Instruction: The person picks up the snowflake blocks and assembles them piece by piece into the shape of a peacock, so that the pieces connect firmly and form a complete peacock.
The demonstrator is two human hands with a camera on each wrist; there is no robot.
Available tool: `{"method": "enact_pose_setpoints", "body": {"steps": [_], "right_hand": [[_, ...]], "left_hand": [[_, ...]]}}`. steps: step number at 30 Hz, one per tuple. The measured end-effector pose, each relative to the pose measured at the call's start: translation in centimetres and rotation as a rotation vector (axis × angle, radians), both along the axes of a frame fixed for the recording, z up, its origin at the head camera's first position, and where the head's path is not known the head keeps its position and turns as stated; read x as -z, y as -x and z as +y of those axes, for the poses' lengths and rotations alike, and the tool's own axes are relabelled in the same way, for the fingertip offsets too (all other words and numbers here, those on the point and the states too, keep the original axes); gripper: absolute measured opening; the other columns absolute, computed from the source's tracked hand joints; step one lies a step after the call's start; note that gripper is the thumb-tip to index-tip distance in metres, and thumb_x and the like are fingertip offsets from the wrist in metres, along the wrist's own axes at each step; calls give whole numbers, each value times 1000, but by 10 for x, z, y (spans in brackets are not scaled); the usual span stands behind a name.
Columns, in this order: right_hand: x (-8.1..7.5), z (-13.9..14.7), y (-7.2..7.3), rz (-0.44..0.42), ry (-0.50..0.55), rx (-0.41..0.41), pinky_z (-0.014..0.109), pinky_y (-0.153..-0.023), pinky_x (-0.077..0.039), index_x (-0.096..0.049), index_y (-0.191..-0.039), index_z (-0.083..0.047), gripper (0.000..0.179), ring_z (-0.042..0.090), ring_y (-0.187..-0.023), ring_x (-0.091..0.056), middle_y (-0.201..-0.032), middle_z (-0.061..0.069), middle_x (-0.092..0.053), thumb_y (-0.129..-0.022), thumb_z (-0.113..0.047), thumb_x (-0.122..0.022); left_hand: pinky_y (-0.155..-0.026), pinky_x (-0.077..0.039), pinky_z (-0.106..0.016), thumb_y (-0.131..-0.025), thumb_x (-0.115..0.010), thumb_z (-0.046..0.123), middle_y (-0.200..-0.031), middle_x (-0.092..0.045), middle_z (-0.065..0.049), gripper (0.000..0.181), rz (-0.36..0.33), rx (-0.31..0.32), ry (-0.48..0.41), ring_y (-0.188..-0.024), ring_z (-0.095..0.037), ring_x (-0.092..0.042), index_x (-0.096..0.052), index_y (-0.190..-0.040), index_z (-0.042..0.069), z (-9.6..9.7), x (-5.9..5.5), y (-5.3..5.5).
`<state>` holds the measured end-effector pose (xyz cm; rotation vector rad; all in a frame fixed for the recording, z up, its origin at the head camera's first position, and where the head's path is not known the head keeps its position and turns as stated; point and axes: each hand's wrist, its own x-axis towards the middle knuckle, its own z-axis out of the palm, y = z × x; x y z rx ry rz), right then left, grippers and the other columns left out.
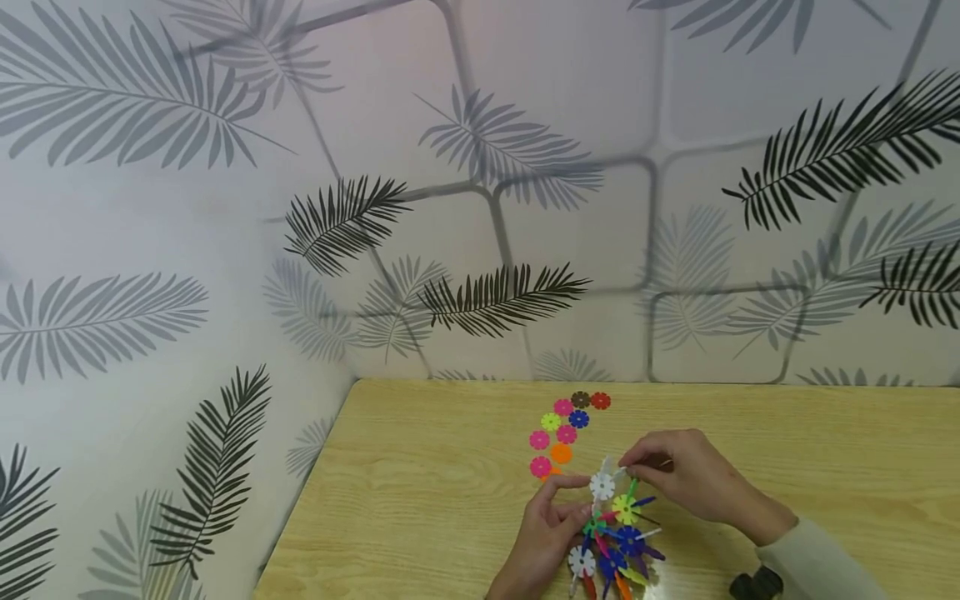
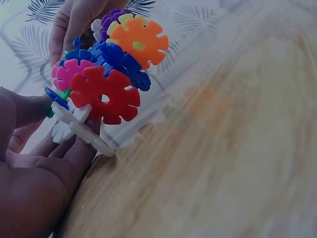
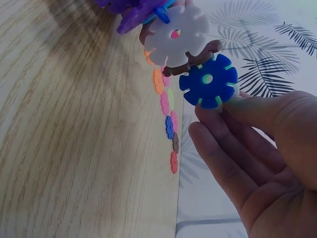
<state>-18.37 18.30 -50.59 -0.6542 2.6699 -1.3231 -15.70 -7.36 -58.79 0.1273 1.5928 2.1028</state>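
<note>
A cluster of interlocked plastic snowflake discs (image 1: 630, 540), in white, green, yellow, blue, purple, pink and orange, stands above the table. My left hand (image 1: 542, 533) grips its left side, thumb and fingers about the green and white discs. In the left wrist view a red disc (image 2: 81, 94) and an orange disc (image 2: 148, 37) face the camera. At the cluster's top, my right hand (image 1: 693, 475) pinches a white snowflake disc (image 1: 620, 472) between thumb and forefinger. From the right wrist, a blue disc (image 3: 198, 84) hides most of that pinched piece; a larger white disc (image 3: 163, 44) sits beside it.
Loose discs lie flat in a double row beyond the hands, among them a red disc (image 1: 601, 401), a brown disc (image 1: 581, 400) and several pink ones. A black object (image 1: 756, 583) is at the bottom right. The wooden table (image 1: 405, 467) meets a leaf-patterned wall.
</note>
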Motion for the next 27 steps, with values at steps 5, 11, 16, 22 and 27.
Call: {"method": "enact_pose_setpoints", "body": {"steps": [5,11,16,22,27], "right_hand": [[-1,1,0,-17,2,-6,18,-76,-63,-84,-105,-15,11,1,-87,-76,-103,-1,-84,-98,-7,-80],[-4,4,2,-4,8,-74,18,-74,-63,-86,-103,-12,11,6,-85,-78,-99,1,-84,-96,-4,-81],[-9,3,6,13,-13,-126,18,-73,-63,-86,-100,-11,10,8,-83,-78,-97,1,-85,-96,-4,-81],[-12,2,10,-4,-57,-142,20,-71,-63,-87,-97,-16,11,2,-83,-76,-95,-3,-85,-96,-6,-82],[-13,3,11,-9,-65,-167,19,-70,-61,-88,-96,-16,14,2,-81,-75,-95,-3,-85,-96,-4,-81]], "left_hand": [[-93,-67,-32,-111,-64,12,-129,-79,-22,35,-8,-2,0,-110,-18,-80,-58,-146,12,1,0,0],[-90,-67,-31,-110,-65,12,-129,-78,-23,35,-8,-6,23,-110,-19,-81,-61,-144,10,0,0,0],[-89,-68,-30,-109,-65,11,-129,-78,-23,34,-9,-12,23,-109,-18,-81,-63,-143,9,0,1,0],[-89,-67,-30,-109,-65,10,-128,-78,-23,35,-7,-7,6,-109,-17,-80,-63,-144,7,-1,0,-1],[-86,-68,-29,-109,-65,8,-127,-78,-26,35,2,-19,-8,-105,-16,-81,-63,-144,3,2,0,-2]]}}
